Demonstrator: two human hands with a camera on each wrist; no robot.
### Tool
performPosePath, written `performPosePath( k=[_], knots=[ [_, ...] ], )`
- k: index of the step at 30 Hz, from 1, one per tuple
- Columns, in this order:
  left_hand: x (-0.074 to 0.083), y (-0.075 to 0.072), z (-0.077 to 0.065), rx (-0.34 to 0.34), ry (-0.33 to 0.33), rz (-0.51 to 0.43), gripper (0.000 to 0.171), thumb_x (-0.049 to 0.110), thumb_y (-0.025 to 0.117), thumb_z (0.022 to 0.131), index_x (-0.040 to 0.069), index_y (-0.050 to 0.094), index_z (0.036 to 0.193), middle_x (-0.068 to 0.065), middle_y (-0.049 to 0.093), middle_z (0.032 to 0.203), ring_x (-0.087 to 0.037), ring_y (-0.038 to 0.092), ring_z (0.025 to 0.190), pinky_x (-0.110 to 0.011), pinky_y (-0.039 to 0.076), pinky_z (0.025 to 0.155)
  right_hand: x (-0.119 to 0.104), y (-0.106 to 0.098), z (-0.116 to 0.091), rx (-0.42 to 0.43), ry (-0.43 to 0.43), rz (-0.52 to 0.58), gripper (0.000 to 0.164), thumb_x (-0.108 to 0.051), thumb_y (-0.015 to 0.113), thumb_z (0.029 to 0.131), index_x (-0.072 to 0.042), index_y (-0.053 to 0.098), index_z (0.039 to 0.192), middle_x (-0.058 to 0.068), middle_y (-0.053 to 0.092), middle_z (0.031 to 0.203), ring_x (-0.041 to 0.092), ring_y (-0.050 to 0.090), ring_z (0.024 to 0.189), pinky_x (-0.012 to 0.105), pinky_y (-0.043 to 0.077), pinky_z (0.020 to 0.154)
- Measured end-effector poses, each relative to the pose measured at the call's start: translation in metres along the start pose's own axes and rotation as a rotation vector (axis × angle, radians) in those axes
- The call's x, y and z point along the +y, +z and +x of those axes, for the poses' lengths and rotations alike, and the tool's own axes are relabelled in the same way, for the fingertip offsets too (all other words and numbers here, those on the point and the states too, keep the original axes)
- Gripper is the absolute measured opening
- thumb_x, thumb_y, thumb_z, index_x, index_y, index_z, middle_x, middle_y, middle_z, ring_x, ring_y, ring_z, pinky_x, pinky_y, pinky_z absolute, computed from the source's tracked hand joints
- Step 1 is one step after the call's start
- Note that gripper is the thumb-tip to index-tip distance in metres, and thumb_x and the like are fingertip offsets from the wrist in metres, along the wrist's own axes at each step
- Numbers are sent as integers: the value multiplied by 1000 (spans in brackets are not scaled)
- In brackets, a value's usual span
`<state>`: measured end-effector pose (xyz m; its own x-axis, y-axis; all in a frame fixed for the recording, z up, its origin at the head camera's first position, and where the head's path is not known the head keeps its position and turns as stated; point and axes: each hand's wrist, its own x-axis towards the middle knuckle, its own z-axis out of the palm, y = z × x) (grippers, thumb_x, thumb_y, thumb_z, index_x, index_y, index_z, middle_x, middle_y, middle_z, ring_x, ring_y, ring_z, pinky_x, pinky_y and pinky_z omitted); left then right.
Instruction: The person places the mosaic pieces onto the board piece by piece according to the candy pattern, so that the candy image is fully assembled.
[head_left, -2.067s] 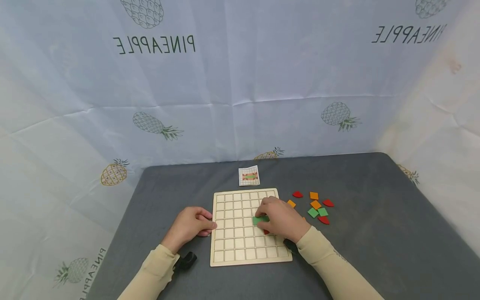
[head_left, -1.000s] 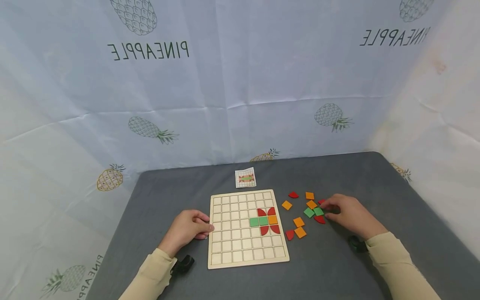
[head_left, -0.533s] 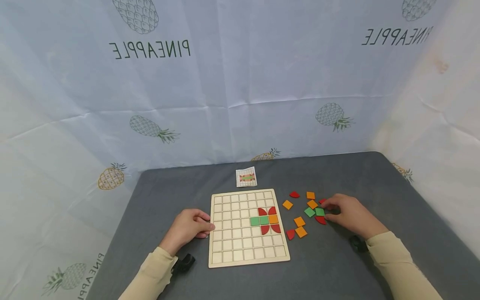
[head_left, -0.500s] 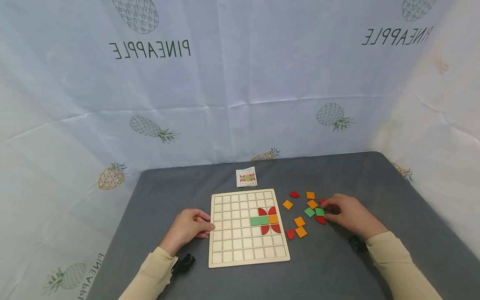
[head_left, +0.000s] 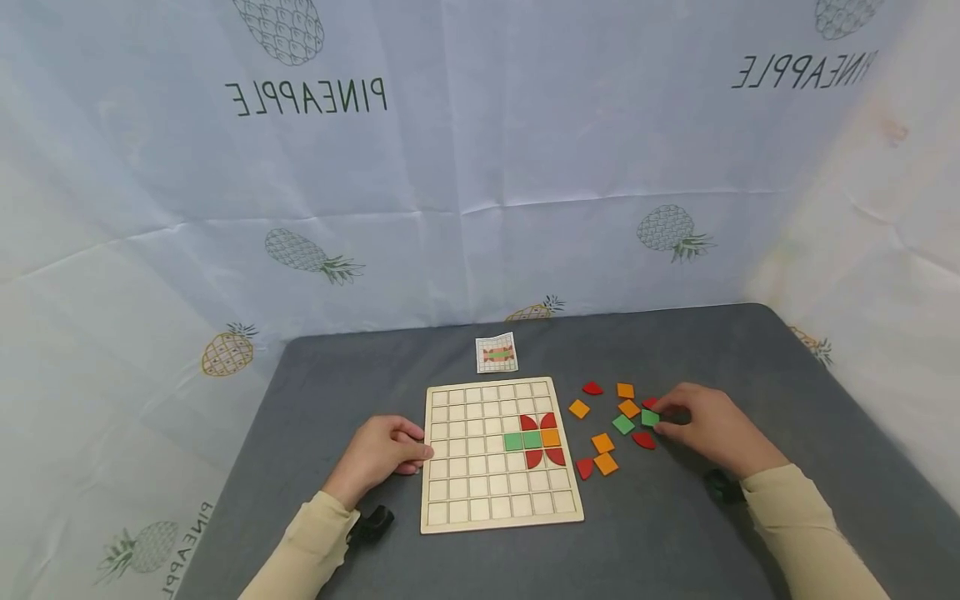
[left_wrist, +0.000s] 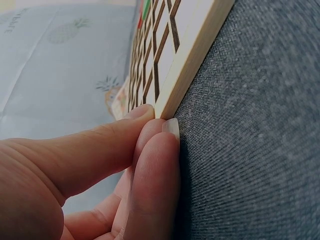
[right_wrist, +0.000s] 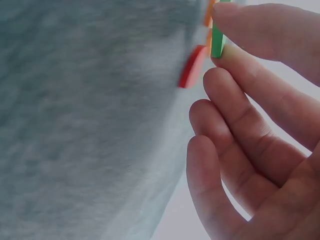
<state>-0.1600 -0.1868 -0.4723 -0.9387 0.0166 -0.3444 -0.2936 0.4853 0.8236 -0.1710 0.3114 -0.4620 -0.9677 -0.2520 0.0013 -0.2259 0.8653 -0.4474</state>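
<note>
My left hand (head_left: 386, 454) pinches the left edge of a wooden grid board (head_left: 457, 487) between thumb and fingers; the left wrist view shows the thumb on top at the board's rim (left_wrist: 192, 57). My right hand (head_left: 712, 425) pinches a green square tile (head_left: 650, 418) between thumb and index finger, right of the board. In the right wrist view the green tile (right_wrist: 218, 40) stands on edge between those fingers, the other fingers loosely bent. On the board sit two green squares (head_left: 513, 442), an orange square (head_left: 551, 437) and several red quarter-round tiles (head_left: 533, 459).
Loose tiles lie right of the board: a green square (head_left: 623, 425), several orange squares (head_left: 603, 443) and several red pieces (head_left: 643, 440). A small pattern card (head_left: 497, 353) lies behind the board on the grey table (head_left: 360, 367). A pineapple-print curtain (head_left: 420, 150) hangs behind.
The right hand went from the board to the loose tiles and has now lifted a green square from among them. The left hand stays at the board's left edge.
</note>
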Motion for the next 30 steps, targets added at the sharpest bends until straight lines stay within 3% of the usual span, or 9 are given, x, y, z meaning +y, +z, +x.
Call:
performPosePath(
  k=[7,15,22,30],
  knots=[
    [-3,-1,0,10,-6,1,29,12,92,87,2,76,109,-10,76,89,-18,76,73,-34,69,69,-38,11,25,-14,-29,21,20,-21,88,92,-15,82,109,-2,71,101,16,64,90,38,60,78],
    [0,-1,1,-5,3,-15,29,12,92,86,2,75,108,-10,77,88,-18,76,73,-35,69,69,-100,34,58,-63,-117,76,21,-21,88,93,-17,82,112,-2,72,106,19,71,99,40,64,88],
    [0,2,1,-1,22,-7,28,9,91,86,1,75,108,-9,77,85,-17,76,72,-34,68,69,-147,61,68,-106,-228,107,15,-23,87,93,-20,83,107,-7,70,100,10,62,92,26,58,78],
    [-2,1,3,11,15,6,28,10,92,86,2,75,107,-9,76,85,-17,75,72,-33,68,68,-169,83,69,-132,-312,77,9,-24,87,94,-23,83,102,-9,69,96,8,59,85,26,56,76]
  ],
)
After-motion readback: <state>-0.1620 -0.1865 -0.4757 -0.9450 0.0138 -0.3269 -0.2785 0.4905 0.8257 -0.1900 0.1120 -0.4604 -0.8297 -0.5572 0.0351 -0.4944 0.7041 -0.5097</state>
